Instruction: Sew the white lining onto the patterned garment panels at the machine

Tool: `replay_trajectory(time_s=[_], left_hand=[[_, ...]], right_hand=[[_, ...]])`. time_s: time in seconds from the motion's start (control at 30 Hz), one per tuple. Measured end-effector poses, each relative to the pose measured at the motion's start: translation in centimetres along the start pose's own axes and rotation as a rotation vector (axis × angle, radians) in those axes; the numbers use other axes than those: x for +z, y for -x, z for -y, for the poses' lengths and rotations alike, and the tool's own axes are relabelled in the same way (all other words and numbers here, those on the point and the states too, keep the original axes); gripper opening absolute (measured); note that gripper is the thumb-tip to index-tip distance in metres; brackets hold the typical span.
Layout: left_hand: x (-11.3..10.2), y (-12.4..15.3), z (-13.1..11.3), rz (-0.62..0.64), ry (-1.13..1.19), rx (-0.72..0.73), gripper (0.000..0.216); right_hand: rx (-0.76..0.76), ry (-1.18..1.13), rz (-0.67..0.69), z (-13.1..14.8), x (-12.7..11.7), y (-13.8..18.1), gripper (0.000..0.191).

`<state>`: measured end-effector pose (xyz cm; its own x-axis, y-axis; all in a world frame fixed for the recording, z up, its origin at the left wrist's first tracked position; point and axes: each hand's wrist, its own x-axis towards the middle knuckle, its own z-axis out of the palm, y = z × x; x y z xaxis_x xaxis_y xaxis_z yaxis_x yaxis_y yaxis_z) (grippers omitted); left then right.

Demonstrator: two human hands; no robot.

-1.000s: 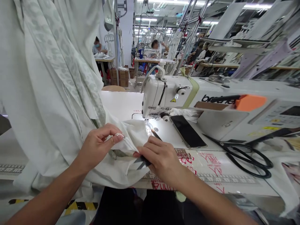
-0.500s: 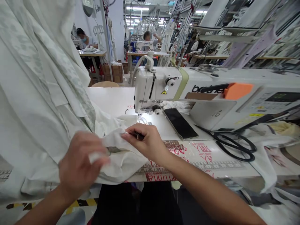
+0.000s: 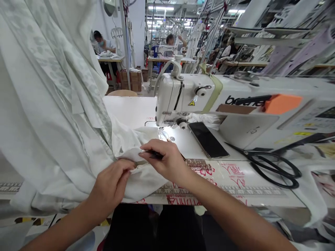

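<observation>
A pale white fabric [image 3: 149, 179] with a faint leaf pattern in places drapes from the left onto the sewing table. My left hand [image 3: 111, 183] pinches a folded edge of it near the table's front. Close beside it, my right hand [image 3: 167, 160] is closed at the same edge, thumb and forefinger together. A slim dark tool [image 3: 155, 153] is held in the right palm, mostly hidden, so its kind is unclear. Just beyond the right hand is the needle area of a white sewing machine [image 3: 180, 94], its lamp lighting the bed.
A black phone [image 3: 208, 140] lies on the machine bed. Black-handled scissors [image 3: 273, 164] rest to its right. A printed ruler [image 3: 230, 190] runs along the front edge. More white cloth [image 3: 311, 195] hangs at right. Two people work at machines farther back.
My left hand, blurred before, has moved right and inward and now pinches the fabric edge beside my right hand. The right hand keeps its hold. The view has shifted slightly left.
</observation>
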<state>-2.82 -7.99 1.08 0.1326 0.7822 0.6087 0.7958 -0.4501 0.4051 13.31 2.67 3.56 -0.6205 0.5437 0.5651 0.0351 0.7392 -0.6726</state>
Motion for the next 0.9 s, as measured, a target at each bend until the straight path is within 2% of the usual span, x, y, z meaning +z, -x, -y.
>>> replay_trajectory(time_s=[0.07,0.17,0.3,0.47,0.53,0.63,0.77,0.9], left_hand=[[-0.1,-0.4,-0.2,0.052,0.016,-0.038,0.016],[0.0,-0.5,-0.3,0.08,0.035,0.003,0.02],[-0.4,-0.9,-0.5,0.017,0.005,0.089,0.027],[-1.8,-3.0,-1.0,-0.072,-0.073,0.129,0.023],[-2.1,-3.8,-0.9,-0.088,-0.084,0.09,0.018],[-2.3,-4.4,-0.5,0.004,0.093,-0.027,0.013],[-2.3,-4.2,-0.1,0.065,0.268,-0.204,0.008],[-2.2,-4.1,0.0,0.043,0.252,-0.242,0.006]], right_hand=[[0.031,-0.005,-0.019,-0.1,0.1,0.0,0.004],[0.028,0.008,-0.035,-0.3,0.3,0.0,0.002],[-0.008,0.048,-0.035,-0.4,0.2,0.0,0.003],[-0.085,0.079,0.003,-0.1,-0.1,0.0,0.003],[-0.125,0.074,0.023,0.2,-0.2,0.0,0.012],[-0.157,0.062,0.038,0.6,-0.4,0.1,0.026],[-0.135,0.051,0.044,0.9,-0.6,0.2,0.029],[-0.13,0.056,0.06,0.9,-0.7,0.2,0.032]])
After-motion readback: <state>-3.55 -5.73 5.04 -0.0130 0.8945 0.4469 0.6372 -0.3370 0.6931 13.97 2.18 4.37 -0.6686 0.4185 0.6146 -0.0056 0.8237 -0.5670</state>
